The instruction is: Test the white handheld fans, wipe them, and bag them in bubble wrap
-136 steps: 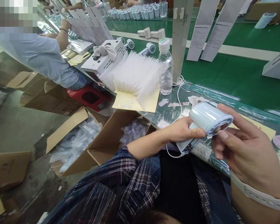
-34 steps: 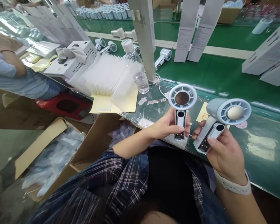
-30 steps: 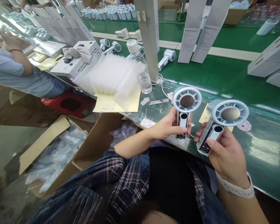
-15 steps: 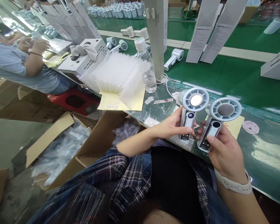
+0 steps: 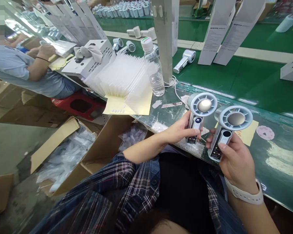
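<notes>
Two little handheld fans in play here, one per hand, both held upright just above the near edge of the table (image 5: 278,152). The left hand (image 5: 179,131) has its grip wrapped around the handle of the left fan (image 5: 199,113), thumb pressed on the front near the bottom, and the tiny display on that one is lit with a number. The right hand (image 5: 234,159) is closed around the handle of the right fan (image 5: 228,128) the same way, thumb across the lower front; its display looks dark. The round heads sit side by side, close but not touching.

My guess on handling: light, rigid plastic shells, smooth and a bit glossy, so probably slippery if you pinch them loosely. The handle is the obvious place to hold (the grille around the shiny centre disc looks like the part you don't want to squeeze).

Around them: a water bottle (image 5: 155,70) next to a white post (image 5: 166,39), a fanned stack of clear bags (image 5: 123,78) on yellow paper, more fans lying on the green conveyor (image 5: 246,81), open cardboard boxes (image 5: 88,152) on the floor, and another person's arm (image 5: 36,63) further down the line.
</notes>
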The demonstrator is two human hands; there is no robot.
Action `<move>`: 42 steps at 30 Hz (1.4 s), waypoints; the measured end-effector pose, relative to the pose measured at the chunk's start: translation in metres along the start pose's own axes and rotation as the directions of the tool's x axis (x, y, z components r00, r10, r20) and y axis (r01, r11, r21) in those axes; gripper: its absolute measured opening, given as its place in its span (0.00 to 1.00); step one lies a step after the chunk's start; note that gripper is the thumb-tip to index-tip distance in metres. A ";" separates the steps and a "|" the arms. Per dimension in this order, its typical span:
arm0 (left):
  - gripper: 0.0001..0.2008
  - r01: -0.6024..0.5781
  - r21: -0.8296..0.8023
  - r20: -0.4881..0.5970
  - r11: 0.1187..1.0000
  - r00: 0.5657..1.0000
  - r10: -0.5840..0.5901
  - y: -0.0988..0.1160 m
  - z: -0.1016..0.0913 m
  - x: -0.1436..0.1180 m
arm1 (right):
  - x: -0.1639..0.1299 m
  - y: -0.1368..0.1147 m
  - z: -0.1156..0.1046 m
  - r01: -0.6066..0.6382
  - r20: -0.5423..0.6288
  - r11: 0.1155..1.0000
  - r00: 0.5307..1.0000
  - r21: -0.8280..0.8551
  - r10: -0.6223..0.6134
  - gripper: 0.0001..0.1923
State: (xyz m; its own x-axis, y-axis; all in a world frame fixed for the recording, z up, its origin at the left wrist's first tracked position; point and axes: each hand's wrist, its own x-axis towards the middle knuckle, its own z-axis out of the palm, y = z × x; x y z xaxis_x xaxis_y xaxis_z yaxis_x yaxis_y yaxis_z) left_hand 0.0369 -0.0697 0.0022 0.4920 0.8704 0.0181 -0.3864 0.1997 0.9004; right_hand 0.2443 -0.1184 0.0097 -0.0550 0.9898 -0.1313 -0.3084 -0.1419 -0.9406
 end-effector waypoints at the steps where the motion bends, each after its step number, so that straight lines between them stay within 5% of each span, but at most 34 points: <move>1: 0.34 0.001 0.011 -0.033 1.000 0.999 -0.001 -0.004 -0.002 0.002 | 0.000 0.001 0.001 -0.004 -0.010 1.000 1.000 0.004 0.004 0.17; 5: 0.34 0.000 0.079 -0.100 0.997 0.995 0.008 -0.010 -0.006 0.002 | -0.003 0.002 0.004 0.012 -0.033 1.000 0.999 0.012 -0.011 0.14; 10: 0.34 -0.047 0.092 0.040 0.995 0.998 0.043 0.007 -0.003 -0.002 | -0.008 -0.006 0.007 0.033 0.057 0.999 0.998 0.002 -0.033 0.14; 19: 0.33 -0.088 0.151 0.043 0.985 0.996 0.082 0.013 -0.005 0.000 | -0.002 -0.010 0.004 -0.045 0.149 0.998 0.988 0.044 0.038 0.24; 34: 0.32 -0.086 0.130 -0.005 0.988 0.996 0.087 0.010 -0.004 0.002 | 0.000 -0.006 0.010 -0.045 0.082 0.997 0.996 0.060 0.040 0.17; 42: 0.42 -0.003 0.135 -0.203 0.991 0.979 0.030 0.012 -0.003 0.003 | 0.003 -0.006 0.002 -0.008 -0.020 0.990 1.000 0.139 0.011 0.15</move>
State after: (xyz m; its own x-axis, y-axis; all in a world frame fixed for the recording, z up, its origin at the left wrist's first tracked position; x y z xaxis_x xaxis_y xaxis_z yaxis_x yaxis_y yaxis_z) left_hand 0.0318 -0.0631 0.0117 0.3116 0.9492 -0.0433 -0.2788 0.1349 0.9508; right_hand 0.2441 -0.1144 0.0154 -0.0391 0.9883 -0.1475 -0.4372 -0.1496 -0.8868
